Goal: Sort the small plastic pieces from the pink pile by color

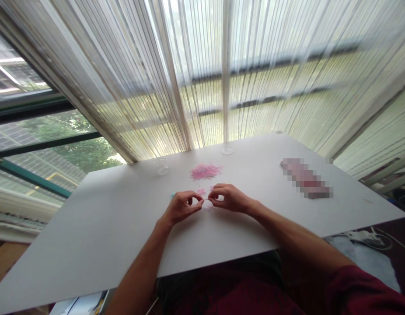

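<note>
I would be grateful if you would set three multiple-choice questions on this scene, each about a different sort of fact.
1. Where is the pile of small pink pieces relative to the left hand and right hand? A) Beyond them B) Under them C) Off the board
2. How many clear round objects stand on the white board? A) One B) Two C) Four
3. How are the hands posed? A) Flat and far apart B) Clenched in fists C) Fingertips pinched, close together

1 A: the pile lies farther up the board. 2 B: one left of the pile, another beyond it. 3 C: thumbs and fingers pinch near the middle.
</note>
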`<state>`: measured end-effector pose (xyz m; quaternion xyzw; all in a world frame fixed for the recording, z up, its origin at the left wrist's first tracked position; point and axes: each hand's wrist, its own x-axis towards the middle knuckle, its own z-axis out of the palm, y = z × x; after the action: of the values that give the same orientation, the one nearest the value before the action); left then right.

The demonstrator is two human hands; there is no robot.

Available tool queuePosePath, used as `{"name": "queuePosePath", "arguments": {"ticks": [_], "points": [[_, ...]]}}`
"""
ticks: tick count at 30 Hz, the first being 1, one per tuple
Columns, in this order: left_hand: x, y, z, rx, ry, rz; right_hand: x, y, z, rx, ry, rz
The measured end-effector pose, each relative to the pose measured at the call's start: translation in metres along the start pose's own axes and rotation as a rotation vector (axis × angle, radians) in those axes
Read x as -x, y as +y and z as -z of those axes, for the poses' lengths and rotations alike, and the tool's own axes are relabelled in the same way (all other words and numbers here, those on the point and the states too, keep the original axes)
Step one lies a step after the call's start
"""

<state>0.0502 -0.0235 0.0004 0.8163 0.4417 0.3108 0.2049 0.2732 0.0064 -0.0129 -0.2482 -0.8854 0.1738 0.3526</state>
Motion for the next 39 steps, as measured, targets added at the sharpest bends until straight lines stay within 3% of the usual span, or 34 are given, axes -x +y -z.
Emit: {"name": "queuePosePath", "arguments": {"ticks": [10,17,21,27,34,39], "points": [[0.0,0.0,0.003,-0.011,-0.002,-0.007,0.001,-0.001,0.003,-0.029,0.01,-0.045],[0.006,-0.029,0.041,-0.22,0.166,0.157,0.002,0.003,0.008,-0.022,0.043,-0.067],[0.009,-0.042,0.053,-0.27,0.139,0.201,0.003,0.006,0.01,-0.018,0.059,-0.068],[0.009,-0.043,0.05,-0.23,0.061,0.179,0.004,0.017,0.019,-0.007,0.118,-0.123],[0.008,-0.043,0.049,-0.243,0.059,0.173,0.005,0.028,0.03,0.097,0.183,-0.165],[0.002,-0.029,0.026,-0.232,0.082,0.063,0.006,0.038,0.036,0.141,0.232,-0.198]]}}
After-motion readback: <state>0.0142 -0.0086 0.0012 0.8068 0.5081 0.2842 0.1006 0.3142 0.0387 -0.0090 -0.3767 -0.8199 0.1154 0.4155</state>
